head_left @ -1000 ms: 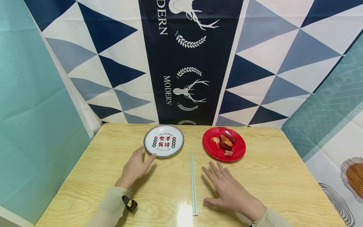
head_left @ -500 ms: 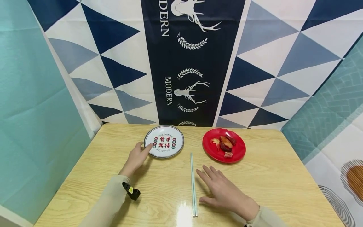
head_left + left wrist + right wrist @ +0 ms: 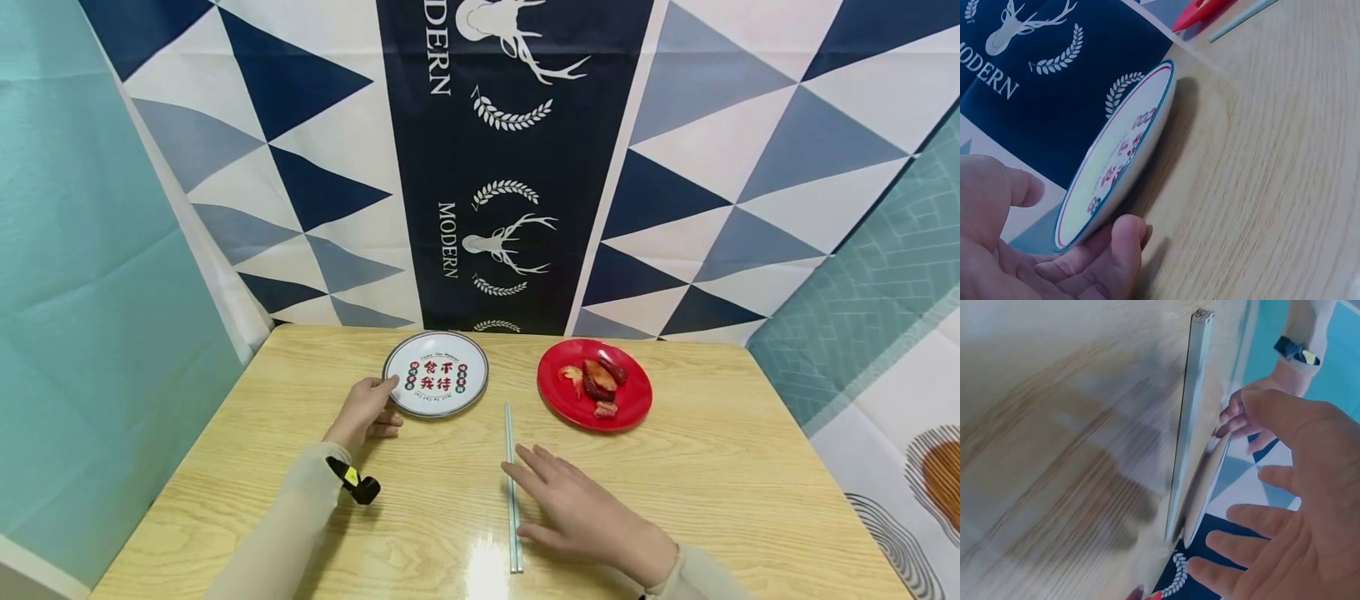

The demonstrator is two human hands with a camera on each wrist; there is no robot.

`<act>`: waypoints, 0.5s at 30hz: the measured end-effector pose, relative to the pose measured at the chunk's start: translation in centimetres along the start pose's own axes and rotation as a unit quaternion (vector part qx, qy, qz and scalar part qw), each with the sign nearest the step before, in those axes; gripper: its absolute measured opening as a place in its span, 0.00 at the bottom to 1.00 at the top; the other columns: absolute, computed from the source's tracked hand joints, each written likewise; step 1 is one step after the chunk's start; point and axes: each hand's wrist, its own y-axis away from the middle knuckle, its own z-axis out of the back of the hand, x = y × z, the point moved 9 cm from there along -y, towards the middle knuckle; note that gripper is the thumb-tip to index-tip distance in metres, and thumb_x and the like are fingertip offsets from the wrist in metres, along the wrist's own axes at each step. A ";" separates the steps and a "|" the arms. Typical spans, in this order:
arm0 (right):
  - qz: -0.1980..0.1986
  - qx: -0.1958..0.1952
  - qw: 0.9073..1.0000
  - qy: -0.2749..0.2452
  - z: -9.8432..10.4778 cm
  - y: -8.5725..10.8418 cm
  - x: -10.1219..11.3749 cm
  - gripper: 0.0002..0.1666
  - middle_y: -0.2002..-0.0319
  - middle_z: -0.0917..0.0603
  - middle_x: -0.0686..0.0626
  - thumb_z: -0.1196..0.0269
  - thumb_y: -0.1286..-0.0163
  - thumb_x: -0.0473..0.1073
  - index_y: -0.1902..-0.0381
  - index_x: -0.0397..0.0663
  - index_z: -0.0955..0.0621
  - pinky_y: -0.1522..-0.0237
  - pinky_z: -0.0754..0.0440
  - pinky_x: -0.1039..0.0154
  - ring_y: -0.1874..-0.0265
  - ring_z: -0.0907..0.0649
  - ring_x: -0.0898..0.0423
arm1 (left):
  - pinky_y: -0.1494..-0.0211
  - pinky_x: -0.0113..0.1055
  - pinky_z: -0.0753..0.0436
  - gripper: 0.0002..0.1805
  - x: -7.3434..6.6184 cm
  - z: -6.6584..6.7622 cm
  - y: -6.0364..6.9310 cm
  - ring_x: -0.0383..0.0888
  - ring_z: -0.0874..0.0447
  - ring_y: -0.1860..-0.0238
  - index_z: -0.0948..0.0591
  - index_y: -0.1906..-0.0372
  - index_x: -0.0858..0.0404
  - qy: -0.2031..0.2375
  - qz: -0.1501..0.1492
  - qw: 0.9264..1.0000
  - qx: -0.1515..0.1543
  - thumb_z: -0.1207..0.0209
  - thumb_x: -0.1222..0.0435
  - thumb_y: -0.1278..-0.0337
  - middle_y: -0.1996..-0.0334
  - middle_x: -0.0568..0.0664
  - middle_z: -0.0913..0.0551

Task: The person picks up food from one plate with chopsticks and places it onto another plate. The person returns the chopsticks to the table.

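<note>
The white plate (image 3: 436, 374), dark-rimmed with red characters, lies at the back of the table. My left hand (image 3: 365, 410) is at its near left edge. In the left wrist view, the thumb (image 3: 1025, 189) hovers above the plate's face with a gap, while bent fingers (image 3: 1124, 245) reach under the rim. My right hand (image 3: 581, 510) hovers beside two pale green chopsticks (image 3: 512, 500), its fingers spread and holding nothing. The right wrist view shows the palm (image 3: 1316, 537) apart from the chopsticks (image 3: 1188, 425).
A red plate (image 3: 555, 392) stands at the back right, bearing several small pieces of food (image 3: 599, 375). The wooden table (image 3: 712, 483) meets a patterned backdrop (image 3: 517, 167) behind it. A teal panel (image 3: 112, 333) borders the left side.
My left hand has moved to the plate's rim, its fingers now lower beneath the edge and thumb above. My right hand has drifted left, over the chopsticks. Both plates stay put.
</note>
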 end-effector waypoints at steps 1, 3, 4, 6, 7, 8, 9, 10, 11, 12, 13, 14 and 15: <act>0.010 -0.003 1.000 0.004 0.0 -0.1 0.3 0.43 0.26 0.29 0.37 0.30 0.32 0.59 0.25 0.50 0.30 0.34 0.22 0.39 0.29 0.27 0.35 | 0.67 0.37 0.10 0.33 0.0 0.0 -0.1 0.43 0.14 0.74 0.37 0.26 0.67 0.001 0.000 1.000 0.002 0.49 0.50 0.21 0.57 0.58 0.22; 0.034 -0.011 0.999 0.014 0.1 -0.3 1.1 0.42 0.28 0.27 0.37 0.29 0.33 0.57 0.26 0.49 0.28 0.36 0.20 0.41 0.31 0.24 0.36 | 0.68 0.37 0.10 0.30 0.1 -0.1 -0.3 0.43 0.14 0.75 0.34 0.28 0.68 0.001 0.000 1.000 0.004 0.48 0.53 0.21 0.61 0.57 0.19; 0.044 -0.014 0.999 0.018 0.1 -0.4 1.4 0.42 0.28 0.26 0.37 0.29 0.33 0.57 0.27 0.49 0.28 0.37 0.19 0.42 0.32 0.23 0.38 | 0.69 0.37 0.10 0.29 0.2 0.0 -0.4 0.43 0.14 0.76 0.34 0.28 0.69 -0.001 0.000 1.000 0.004 0.48 0.54 0.21 0.62 0.57 0.19; 0.060 -0.019 0.998 0.027 0.1 -0.5 2.0 0.41 0.30 0.25 0.38 0.29 0.33 0.57 0.28 0.48 0.27 0.38 0.17 0.45 0.33 0.21 0.40 | 0.70 0.36 0.11 0.27 0.4 0.1 -0.6 0.43 0.14 0.76 0.32 0.30 0.70 -0.004 0.004 1.000 0.005 0.48 0.56 0.22 0.64 0.57 0.18; 0.067 -0.020 0.997 0.031 0.1 -0.6 2.2 0.41 0.30 0.24 0.39 0.29 0.33 0.57 0.28 0.48 0.26 0.38 0.17 0.46 0.34 0.21 0.42 | 0.70 0.36 0.11 0.27 0.5 0.2 -0.8 0.43 0.13 0.77 0.31 0.31 0.70 -0.006 0.005 1.000 0.003 0.48 0.57 0.22 0.64 0.57 0.18; 0.073 -0.022 0.996 0.034 0.0 -0.7 2.5 0.40 0.30 0.24 0.39 0.29 0.33 0.57 0.28 0.48 0.26 0.39 0.16 0.47 0.34 0.20 0.42 | 0.70 0.35 0.11 0.26 0.6 0.3 -0.9 0.43 0.13 0.77 0.31 0.31 0.70 -0.009 0.006 1.000 0.002 0.48 0.57 0.22 0.63 0.57 0.18; 0.076 -0.022 0.996 0.036 0.0 -0.8 2.6 0.40 0.31 0.23 0.39 0.29 0.33 0.57 0.28 0.48 0.26 0.39 0.16 0.47 0.34 0.20 0.43 | 0.70 0.35 0.11 0.26 0.7 0.3 -1.1 0.43 0.13 0.77 0.30 0.31 0.70 -0.011 0.006 1.000 0.002 0.48 0.58 0.22 0.63 0.58 0.18; 0.077 -0.019 0.996 0.035 -0.1 -0.9 2.7 0.40 0.31 0.24 0.40 0.29 0.33 0.57 0.28 0.49 0.26 0.39 0.16 0.48 0.34 0.20 0.44 | 0.71 0.34 0.11 0.25 0.8 0.4 -1.2 0.43 0.13 0.77 0.29 0.32 0.71 -0.015 0.006 1.000 0.002 0.48 0.58 0.22 0.62 0.58 0.17; 0.077 -0.017 0.996 0.036 -0.1 -1.0 2.9 0.40 0.30 0.24 0.41 0.29 0.33 0.57 0.28 0.50 0.26 0.39 0.16 0.48 0.34 0.20 0.44 | 0.71 0.33 0.12 0.25 0.8 0.4 -1.4 0.43 0.12 0.77 0.28 0.33 0.71 -0.017 0.007 1.000 0.003 0.48 0.58 0.22 0.63 0.58 0.17; 0.079 -0.015 0.996 0.036 -0.1 -1.1 3.0 0.40 0.30 0.24 0.41 0.29 0.33 0.57 0.28 0.50 0.26 0.40 0.15 0.48 0.34 0.20 0.45 | 0.72 0.32 0.12 0.24 0.9 0.4 -1.5 0.43 0.12 0.77 0.27 0.34 0.71 -0.019 0.008 1.000 0.002 0.47 0.59 0.23 0.64 0.58 0.16; 0.080 -0.014 0.996 0.037 -0.2 -1.2 3.1 0.40 0.31 0.23 0.41 0.29 0.33 0.56 0.28 0.50 0.26 0.40 0.15 0.49 0.34 0.20 0.45 | 0.73 0.31 0.13 0.23 0.9 0.4 -1.7 0.43 0.12 0.77 0.27 0.35 0.71 -0.022 0.007 1.000 0.004 0.48 0.59 0.23 0.65 0.57 0.16; 0.083 -0.015 0.996 0.037 -0.2 -1.2 3.2 0.39 0.31 0.23 0.41 0.29 0.33 0.56 0.28 0.50 0.26 0.41 0.15 0.49 0.35 0.19 0.44 | 0.74 0.30 0.14 0.22 0.9 0.4 -1.9 0.43 0.12 0.78 0.26 0.35 0.71 -0.024 0.005 1.000 0.005 0.48 0.60 0.23 0.66 0.57 0.16; 0.086 -0.015 0.995 0.037 -0.2 -1.3 3.3 0.39 0.31 0.23 0.40 0.29 0.33 0.56 0.29 0.50 0.26 0.41 0.15 0.49 0.35 0.19 0.44 | 0.76 0.30 0.15 0.22 1.0 0.5 -2.0 0.42 0.12 0.79 0.25 0.37 0.72 -0.026 0.005 1.000 0.006 0.48 0.61 0.24 0.68 0.56 0.16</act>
